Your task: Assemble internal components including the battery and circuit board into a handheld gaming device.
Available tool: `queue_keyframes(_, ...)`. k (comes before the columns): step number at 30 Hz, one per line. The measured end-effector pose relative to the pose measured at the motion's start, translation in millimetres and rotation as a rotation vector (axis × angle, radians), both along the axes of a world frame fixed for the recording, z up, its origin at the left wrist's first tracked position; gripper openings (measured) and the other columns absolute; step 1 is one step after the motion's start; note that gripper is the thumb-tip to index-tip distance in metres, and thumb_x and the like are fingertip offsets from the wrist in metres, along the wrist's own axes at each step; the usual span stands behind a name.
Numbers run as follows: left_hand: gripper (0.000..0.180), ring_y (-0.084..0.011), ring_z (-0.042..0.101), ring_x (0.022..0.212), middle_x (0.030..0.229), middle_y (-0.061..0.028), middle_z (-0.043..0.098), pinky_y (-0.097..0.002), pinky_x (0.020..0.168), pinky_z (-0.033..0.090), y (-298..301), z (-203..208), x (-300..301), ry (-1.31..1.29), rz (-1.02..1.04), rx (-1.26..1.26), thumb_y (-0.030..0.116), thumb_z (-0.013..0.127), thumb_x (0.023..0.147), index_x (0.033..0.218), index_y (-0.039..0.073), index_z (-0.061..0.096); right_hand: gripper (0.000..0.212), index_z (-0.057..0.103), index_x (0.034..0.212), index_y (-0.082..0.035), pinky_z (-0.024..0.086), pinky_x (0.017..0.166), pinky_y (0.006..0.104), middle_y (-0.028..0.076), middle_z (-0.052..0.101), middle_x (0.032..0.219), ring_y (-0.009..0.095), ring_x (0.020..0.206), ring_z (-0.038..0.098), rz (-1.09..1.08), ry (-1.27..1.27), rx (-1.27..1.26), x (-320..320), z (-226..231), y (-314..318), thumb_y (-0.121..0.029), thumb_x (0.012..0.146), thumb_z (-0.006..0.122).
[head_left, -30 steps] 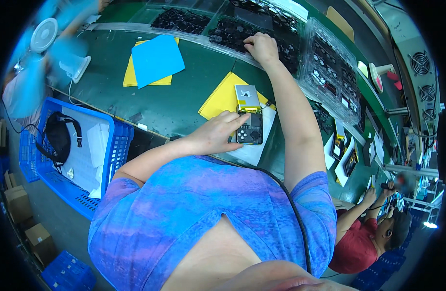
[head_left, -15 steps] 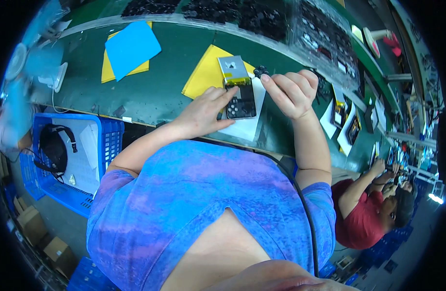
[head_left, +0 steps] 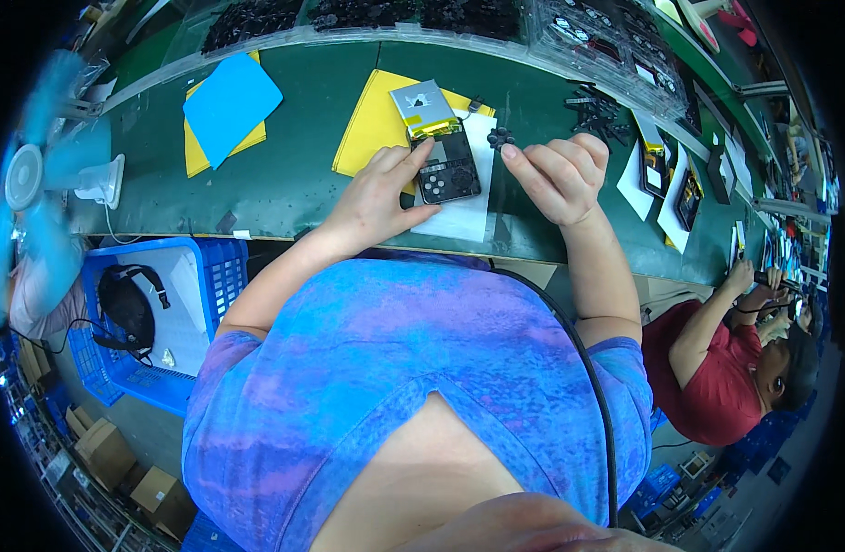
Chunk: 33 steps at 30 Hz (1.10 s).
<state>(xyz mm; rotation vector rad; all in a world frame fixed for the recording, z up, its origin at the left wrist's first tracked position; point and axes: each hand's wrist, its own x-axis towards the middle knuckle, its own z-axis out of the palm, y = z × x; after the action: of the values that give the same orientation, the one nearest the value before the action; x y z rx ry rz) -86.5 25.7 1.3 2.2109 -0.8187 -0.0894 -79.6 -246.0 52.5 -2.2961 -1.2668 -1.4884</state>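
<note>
A black handheld game console casing (head_left: 447, 184) lies on a white sheet (head_left: 473, 216) on the green bench, its inner parts showing. A silver battery (head_left: 422, 103) with yellow tape adjoins its far end and rests over a yellow sheet (head_left: 363, 124). Holding the casing at its left side is my left hand (head_left: 378, 193), forefinger on the far part and thumb by the near left corner. To the right and raised above the bench, my right hand (head_left: 562, 179) pinches a small black flower-shaped piece (head_left: 502, 138) between thumb and forefinger; its other fingers are curled.
Black parts (head_left: 597, 112) lie in a heap at the right, near more opened devices (head_left: 655, 170) on white sheets. Plastic trays (head_left: 593, 46) line the far edge. A blue sheet (head_left: 231, 106), a fan (head_left: 25, 177) and a blue crate (head_left: 225, 276) are leftward. A co-worker (head_left: 717, 368) sits at right.
The whole view has shifted a little, so the bench items sit further up. My right hand keeps the black piece pinched, slightly further from the casing. My left hand stays on the casing.
</note>
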Motion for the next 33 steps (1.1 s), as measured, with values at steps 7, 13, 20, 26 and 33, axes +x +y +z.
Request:
queue_keyframes(7, 0.083, -0.0314, 0.056, 0.104, 0.111, -0.0142, 0.057, -0.0403, 0.091, 0.049, 1, -9, 2, -0.049, -0.016, -0.044, 0.025, 0.081, 0.078, 0.147, 0.001, 0.043, 0.025, 0.07, 0.104, -0.003, 0.054, 0.075, 0.0328, 0.01, 0.068, 0.096, 0.025, 0.079, 0.067, 0.01, 0.576, 0.532, -9, -14, 27, 0.006, 0.081, 0.069)
queue_keyframes(13, 0.084, -0.0278, 0.06, 0.112, 0.12, -0.0124, 0.06, -0.0372, 0.097, 0.05, 2, -3, 2, 0.027, 0.007, -0.005, 0.017, 0.084, 0.076, 0.148, 0.003, 0.044, 0.023, 0.059, 0.12, 0.006, 0.057, 0.08, 0.0286, 0.011, 0.06, 0.106, 0.02, 0.091, 0.071, 0.308, 1.418, 1.247, -18, -27, 35, 0.004, 0.097, 0.056)
queue_keyframes(20, 0.085, -0.0276, 0.06, 0.109, 0.119, -0.0112, 0.061, -0.0372, 0.095, 0.051, 1, -8, 3, -0.002, 0.008, -0.04, 0.016, 0.085, 0.075, 0.149, 0.007, 0.044, 0.03, 0.069, 0.119, -0.003, 0.053, 0.072, 0.0251, 0.005, 0.062, 0.099, 0.012, 0.082, 0.062, 0.141, 1.351, 0.928, -23, -40, 44, 0.004, 0.091, 0.062)
queue_keyframes(26, 0.086, -0.028, 0.06, 0.108, 0.118, -0.0114, 0.061, -0.0374, 0.093, 0.052, 2, -7, 2, 0.007, 0.011, -0.021, 0.017, 0.084, 0.075, 0.15, 0.009, 0.043, 0.018, 0.076, 0.097, -0.01, 0.044, 0.084, 0.0332, 0.004, 0.071, 0.084, 0.017, 0.084, 0.069, -0.192, 1.177, 0.487, -30, -34, 64, -0.013, 0.079, 0.078)
queue_keyframes(33, 0.086, -0.0285, 0.059, 0.108, 0.119, -0.0117, 0.06, -0.0379, 0.093, 0.051, 3, -10, 2, -0.013, 0.004, -0.026, 0.019, 0.084, 0.075, 0.15, 0.01, 0.043, 0.012, 0.078, 0.083, -0.013, 0.037, 0.09, 0.0406, 0.0, 0.067, 0.095, 0.025, 0.108, 0.057, -0.253, 0.97, 0.389, -27, -47, 72, -0.017, 0.073, 0.082)
